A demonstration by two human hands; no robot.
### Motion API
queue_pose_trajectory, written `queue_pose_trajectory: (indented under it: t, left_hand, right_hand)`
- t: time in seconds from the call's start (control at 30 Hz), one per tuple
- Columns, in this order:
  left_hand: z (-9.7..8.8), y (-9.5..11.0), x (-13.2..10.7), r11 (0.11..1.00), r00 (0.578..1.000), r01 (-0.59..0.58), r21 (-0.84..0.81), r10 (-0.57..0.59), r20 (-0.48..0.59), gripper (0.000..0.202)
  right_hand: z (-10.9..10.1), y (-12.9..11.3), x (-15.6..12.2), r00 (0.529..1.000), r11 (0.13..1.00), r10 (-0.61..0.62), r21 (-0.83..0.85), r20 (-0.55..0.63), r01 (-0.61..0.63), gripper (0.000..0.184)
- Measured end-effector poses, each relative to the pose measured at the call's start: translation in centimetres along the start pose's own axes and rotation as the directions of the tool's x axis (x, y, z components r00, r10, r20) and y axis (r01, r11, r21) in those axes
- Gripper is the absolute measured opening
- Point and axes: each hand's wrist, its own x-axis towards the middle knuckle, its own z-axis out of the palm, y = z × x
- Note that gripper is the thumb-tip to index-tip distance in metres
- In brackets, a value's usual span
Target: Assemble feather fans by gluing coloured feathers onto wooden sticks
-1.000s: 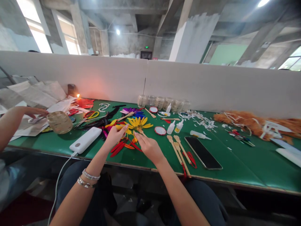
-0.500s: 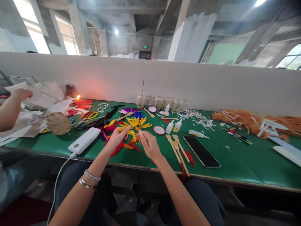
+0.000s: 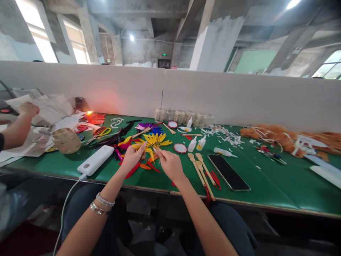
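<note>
My left hand (image 3: 133, 156) is closed in a pinch just left of the yellow feathers. Whatever lies between its fingertips is too small to make out. My right hand (image 3: 171, 164) has thumb and forefinger pinched at the narrow base of a fan of yellow feathers (image 3: 156, 139), which spreads away from me. Under and around both hands lie loose red, orange and yellow feathers (image 3: 133, 170). Just beyond is a fan of purple and blue feathers (image 3: 149, 127), with a small wooden spoon (image 3: 141, 133) across its edge.
Wooden spoons (image 3: 200, 170) and a black phone (image 3: 228, 172) lie right. Glue bottles (image 3: 192, 143) stand behind; glass jars (image 3: 180, 116) line the partition. Left are a white power bank (image 3: 96, 160), scissors (image 3: 102, 132), a jar (image 3: 66, 140), a flame (image 3: 89, 112) and another person's hand (image 3: 28, 108).
My right hand's fingers have curled in more tightly at the base of the yellow fan. The other person's hand has shifted slightly right, and the flame looks lower.
</note>
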Motion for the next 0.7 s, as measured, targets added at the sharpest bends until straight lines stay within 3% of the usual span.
queue_pose_trajectory:
  t: [0.17, 0.3, 0.5, 0.6, 0.7]
  left_hand:
    - [0.5, -0.2, -0.4, 0.999, 0.997, -0.044, 0.032, 0.046, -0.063, 0.041]
    - [0.8, -0.1, -0.6, 0.993, 0.995, -0.082, 0.080, 0.086, -0.052, 0.044]
    - [0.3, -0.8, -0.2, 0.996, 0.997, -0.049, 0.075, 0.053, -0.051, 0.045]
    - [-0.5, -1.0, 0.3, 0.998, 0.991, -0.049, 0.044, 0.054, -0.125, 0.045]
    - [-1.0, -1.0, 0.6, 0.997, 0.988, -0.056, 0.049, 0.063, -0.142, 0.047]
  right_hand:
    - [-0.1, 0.1, 0.4, 0.992, 0.969, 0.125, 0.217, -0.026, -0.117, 0.033]
    - [-0.1, 0.5, 0.3, 0.981, 0.932, 0.187, 0.324, -0.052, -0.160, 0.031]
    - [-0.5, 0.9, 0.8, 0.940, 0.742, 0.341, 0.619, -0.018, -0.257, 0.032]
    - [-1.7, 1.6, 1.1, 0.903, 0.681, 0.423, 0.685, -0.080, -0.259, 0.038]
    - [-2.9, 2.1, 1.0, 0.907, 0.700, 0.411, 0.670, -0.092, -0.249, 0.050]
